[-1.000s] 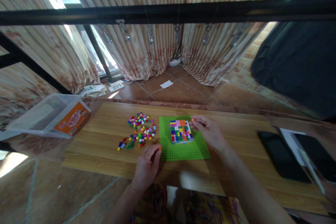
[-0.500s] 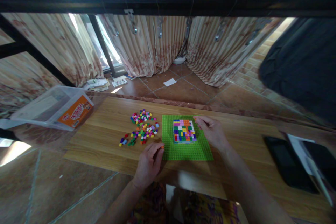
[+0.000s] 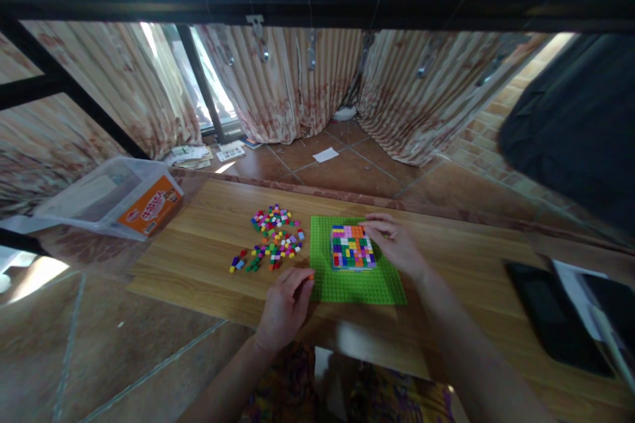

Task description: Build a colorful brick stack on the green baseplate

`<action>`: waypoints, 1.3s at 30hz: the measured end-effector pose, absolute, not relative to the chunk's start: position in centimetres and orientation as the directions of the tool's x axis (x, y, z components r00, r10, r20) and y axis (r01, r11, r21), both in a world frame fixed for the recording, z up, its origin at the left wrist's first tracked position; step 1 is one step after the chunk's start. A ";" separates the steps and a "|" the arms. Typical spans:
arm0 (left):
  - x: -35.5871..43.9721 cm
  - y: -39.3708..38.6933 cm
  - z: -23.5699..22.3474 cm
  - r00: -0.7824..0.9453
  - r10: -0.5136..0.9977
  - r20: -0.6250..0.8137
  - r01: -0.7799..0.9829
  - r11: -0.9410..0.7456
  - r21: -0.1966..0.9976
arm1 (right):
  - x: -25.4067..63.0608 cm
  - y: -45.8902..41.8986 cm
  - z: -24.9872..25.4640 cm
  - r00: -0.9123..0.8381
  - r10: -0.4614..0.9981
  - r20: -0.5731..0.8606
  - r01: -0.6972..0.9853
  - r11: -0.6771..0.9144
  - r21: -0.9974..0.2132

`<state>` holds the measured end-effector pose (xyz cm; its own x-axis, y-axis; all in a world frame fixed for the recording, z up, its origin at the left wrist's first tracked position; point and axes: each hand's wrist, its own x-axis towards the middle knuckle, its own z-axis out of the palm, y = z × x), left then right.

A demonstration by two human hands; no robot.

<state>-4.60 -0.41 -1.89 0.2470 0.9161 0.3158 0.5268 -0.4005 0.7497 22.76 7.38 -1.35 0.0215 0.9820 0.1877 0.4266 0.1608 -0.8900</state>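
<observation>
**Square block of coloured bricks on a green baseplate, set between two bare-handed grips**

A small orange brick [image 3: 311, 277] is pinched between thumb and fingertips by the left grip [image 3: 285, 307], at the near left edge of the baseplate [image 3: 347, 287]. The fingertips of the right grip [image 3: 397, 244] are brought to the far right corner of the brick block [image 3: 353, 251]; whether anything is pinched there cannot be told. The block is seated flat, studs up, left of the right grip and beyond the left one. No clear long axis is shown; its sides are lined up with those of the baseplate.

Loose bricks [image 3: 278, 248] are scattered left of and beyond the left grip. The wood-grained worktop [image 3: 193, 244] is stretched lengthwise from left to right under both grips. A flat black device [image 3: 555, 317] is laid well to the right of the right grip. Far left of the left grip, a clear plastic box [image 3: 99, 211] is seen past the worktop's end. Beyond both grips, a tiled floor [image 3: 278, 175] is bordered by striped curtains [image 3: 278, 92], crossed by a black rail [image 3: 317, 6].
</observation>
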 end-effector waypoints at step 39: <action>-4.7 -0.2 -3.0 0.221 0.904 0.366 0.478 -0.428 0.767 | 16.1 -0.9 1.3 0.063 0.950 0.307 0.381 0.261 -0.887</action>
